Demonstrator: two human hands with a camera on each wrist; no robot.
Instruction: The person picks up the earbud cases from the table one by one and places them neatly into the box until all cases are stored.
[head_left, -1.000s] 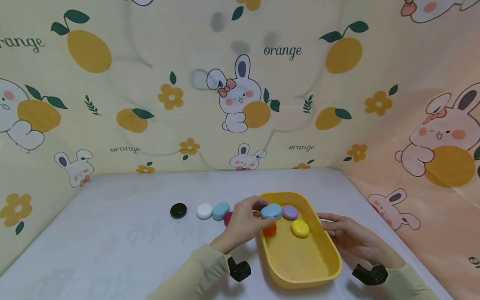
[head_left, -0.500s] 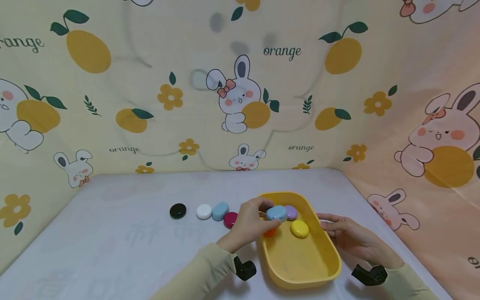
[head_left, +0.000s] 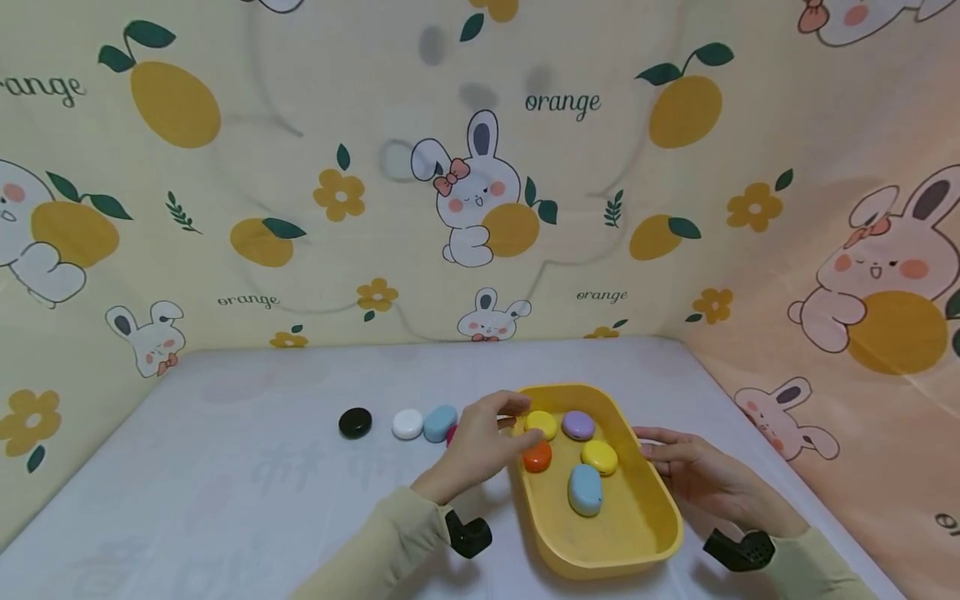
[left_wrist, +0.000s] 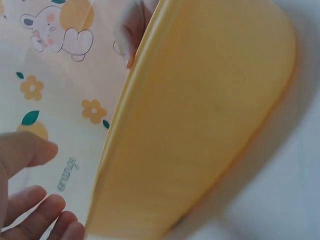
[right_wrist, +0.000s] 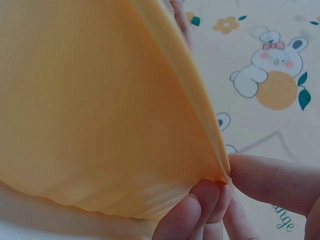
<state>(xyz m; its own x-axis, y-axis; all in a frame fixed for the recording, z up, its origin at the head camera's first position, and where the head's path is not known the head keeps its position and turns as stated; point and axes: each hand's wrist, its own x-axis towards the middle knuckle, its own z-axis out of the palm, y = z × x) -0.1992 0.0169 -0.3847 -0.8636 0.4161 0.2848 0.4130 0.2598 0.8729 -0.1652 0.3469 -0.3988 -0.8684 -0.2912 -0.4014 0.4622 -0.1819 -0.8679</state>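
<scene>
My left hand [head_left: 480,442] hovers at the left rim of a yellow plastic tray [head_left: 611,533], its fingers apart and holding nothing. In the left wrist view its fingers stand clear of the tray wall. My right hand [head_left: 705,471] grips the tray's right edge, a digit at the rim and other fingers bent against the outer wall [right_wrist: 200,210]. Inside the tray lie smooth bead-like pieces: a light blue oval [head_left: 585,490], an orange [head_left: 537,457], a purple [head_left: 578,426], a yellow [head_left: 600,457] and another yellow [head_left: 542,425].
Left of the tray on the white tabletop [head_left: 247,508] sit a black piece [head_left: 356,423], a white one [head_left: 407,425], a light blue one [head_left: 440,423] and a dark pink one [head_left: 451,435] mostly behind my left hand. Patterned cloth [head_left: 337,250] rises behind and at the sides.
The light blue oval piece has left my left hand's grasp and now lies in the tray. That hand has drawn back leftward, uncovering a yellow piece. My right hand has stayed put.
</scene>
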